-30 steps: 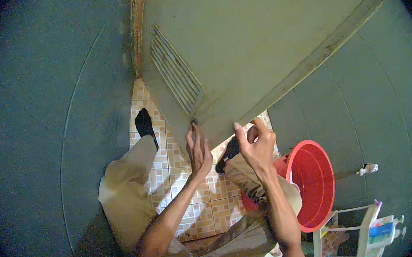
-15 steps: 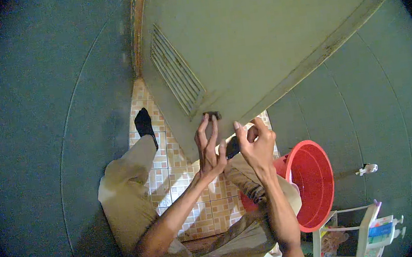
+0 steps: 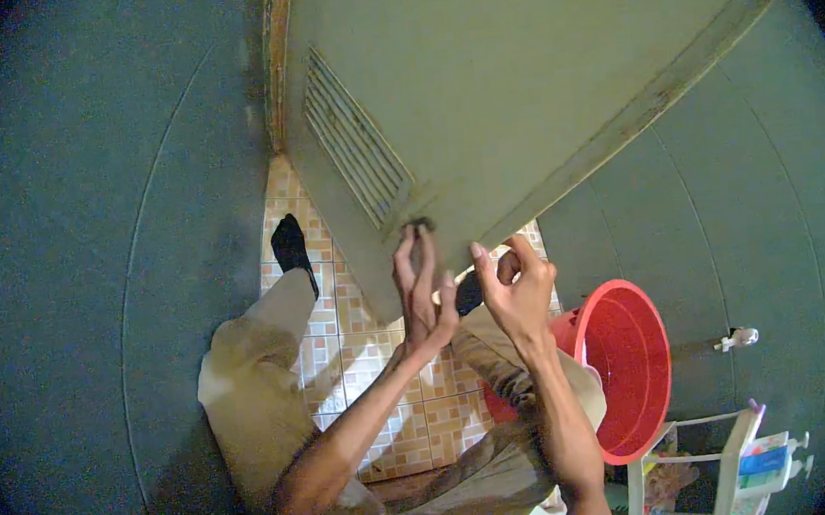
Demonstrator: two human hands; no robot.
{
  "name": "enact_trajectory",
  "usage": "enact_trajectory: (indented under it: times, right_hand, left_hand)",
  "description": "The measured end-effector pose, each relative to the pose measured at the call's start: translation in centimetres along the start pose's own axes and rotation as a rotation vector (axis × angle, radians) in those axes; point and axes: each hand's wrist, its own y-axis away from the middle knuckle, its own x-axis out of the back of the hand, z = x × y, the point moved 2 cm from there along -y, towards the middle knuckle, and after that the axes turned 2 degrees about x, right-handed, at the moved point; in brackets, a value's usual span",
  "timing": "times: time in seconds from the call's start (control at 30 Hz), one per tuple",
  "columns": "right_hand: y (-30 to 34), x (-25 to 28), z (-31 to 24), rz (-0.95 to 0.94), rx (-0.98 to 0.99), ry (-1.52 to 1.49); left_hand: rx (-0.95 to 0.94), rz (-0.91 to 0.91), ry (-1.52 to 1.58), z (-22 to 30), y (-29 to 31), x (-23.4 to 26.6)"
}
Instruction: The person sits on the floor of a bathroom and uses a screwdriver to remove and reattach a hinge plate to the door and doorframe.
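Left hand [image 3: 424,296]: we see the fingers stretched up nearly straight and close together, their tips at a small dark fitting [image 3: 420,224] on the door [image 3: 534,74]; whether they pinch it or only touch it we cannot tell.
Right hand [image 3: 516,287]: half curled, thumb and forefinger drawn together as if on something small, which we cannot make out; it sits just beside the left hand, below the door's lower edge.
Dark fitting: near the lower corner of the door, just beside the bottom end of the louvred vent [image 3: 356,148].
Door: pale green, standing over a tiled floor [image 3: 341,340].
Bucket [image 3: 630,365]: red, on the floor to the right of the right leg, near a white rack [image 3: 717,472].
Risk, as we judge it: a small part could slip from the fingertips and drop to the tiles or into the bucket, because the grip is by the tips alone and the reach is upward.
Second risk: the door may swing under pressure and take the fitting away from the fingers.
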Motion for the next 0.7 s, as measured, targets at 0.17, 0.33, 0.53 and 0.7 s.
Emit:
enact_trajectory:
  times: [0.17, 0.33, 0.53, 0.7]
  right_hand:
    - [0.0, -0.1, 0.0, 0.001, 0.003, -0.024]
    - [-0.1, 0.1, -0.9, -0.017, -0.026, -0.038]
    - [-0.4, -0.1, -1.5, 0.002, -0.03, -0.06]
    - [-0.2, 0.0, -0.5, 0.01, -0.014, -0.027]
  left_hand:
    - [-0.125, -0.044, -0.014, 2.1, -0.6, 0.2]
    - [0.072, -0.007, 0.011, -3.0, 1.4, 0.4]
    - [0.566, -0.086, -0.108, -11.1, 4.2, 0.6]
    - [0.126, 0.006, -0.03, -2.6, 1.3, 0.1]
